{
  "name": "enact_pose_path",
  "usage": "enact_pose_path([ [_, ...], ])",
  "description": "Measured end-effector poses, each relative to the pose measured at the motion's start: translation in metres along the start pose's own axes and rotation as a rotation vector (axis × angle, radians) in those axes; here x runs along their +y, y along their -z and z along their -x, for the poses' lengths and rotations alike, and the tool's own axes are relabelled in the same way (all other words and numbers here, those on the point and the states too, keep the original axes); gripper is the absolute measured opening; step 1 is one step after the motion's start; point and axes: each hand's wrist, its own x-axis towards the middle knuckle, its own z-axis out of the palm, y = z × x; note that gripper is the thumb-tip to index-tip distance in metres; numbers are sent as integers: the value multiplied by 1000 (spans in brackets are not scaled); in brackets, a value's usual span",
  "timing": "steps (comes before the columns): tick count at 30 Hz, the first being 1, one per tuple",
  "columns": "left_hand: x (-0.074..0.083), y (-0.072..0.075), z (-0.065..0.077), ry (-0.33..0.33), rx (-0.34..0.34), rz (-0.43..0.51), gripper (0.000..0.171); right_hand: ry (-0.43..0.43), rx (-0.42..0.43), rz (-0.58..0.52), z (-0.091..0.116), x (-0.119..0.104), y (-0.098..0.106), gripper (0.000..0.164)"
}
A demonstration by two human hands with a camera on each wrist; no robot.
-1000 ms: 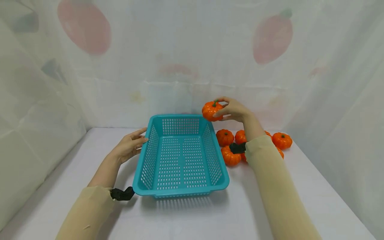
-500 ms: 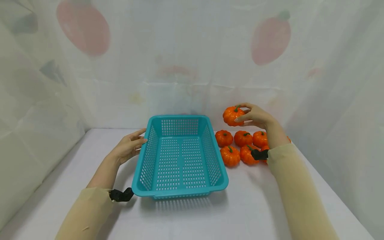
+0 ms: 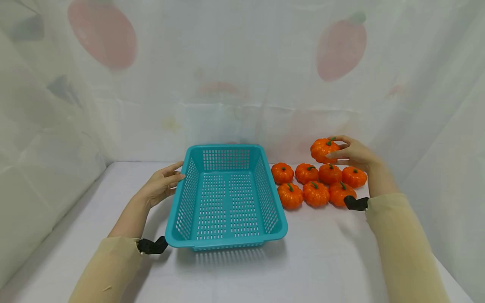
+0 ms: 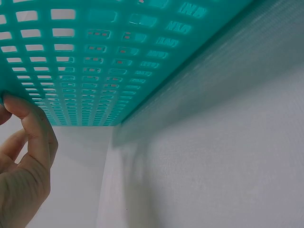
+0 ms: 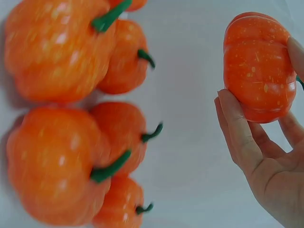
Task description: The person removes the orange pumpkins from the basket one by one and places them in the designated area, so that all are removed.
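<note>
My right hand point(image 3: 354, 153) grips a small orange pumpkin point(image 3: 324, 150) with a green stem, raised behind the right part of the pumpkin group. In the right wrist view, fingers and thumb hold this pumpkin point(image 5: 259, 69) around its sides, its underside facing the camera. My left hand point(image 3: 163, 183) holds the left rim of a turquoise plastic basket point(image 3: 227, 243) toward its far end. From the left wrist view, its curled fingers point(image 4: 35, 135) sit at the basket's upper edge, beside the perforated wall point(image 4: 78, 61). Nothing lies inside the basket.
Right of the basket, several more pumpkins point(image 3: 316, 194) stand in two rows on the white table point(image 3: 303, 261). The nearest of them is right beside the basket's wall. A pale printed curtain point(image 3: 223, 63) hangs behind and along both sides.
My right hand has carried the pumpkin rightward, from the basket's far right corner to behind the right part of the rows, slightly lower. The left hand and basket stay put.
</note>
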Motion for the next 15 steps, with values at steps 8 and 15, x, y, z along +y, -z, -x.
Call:
enact_pose_path([
  [8,0,-1,0,0,8,2,77,-54,9,2,14,26,20,74],
  [15,-1,0,0,0,11,-8,77,-71,16,-35,27,52,31,70],
])
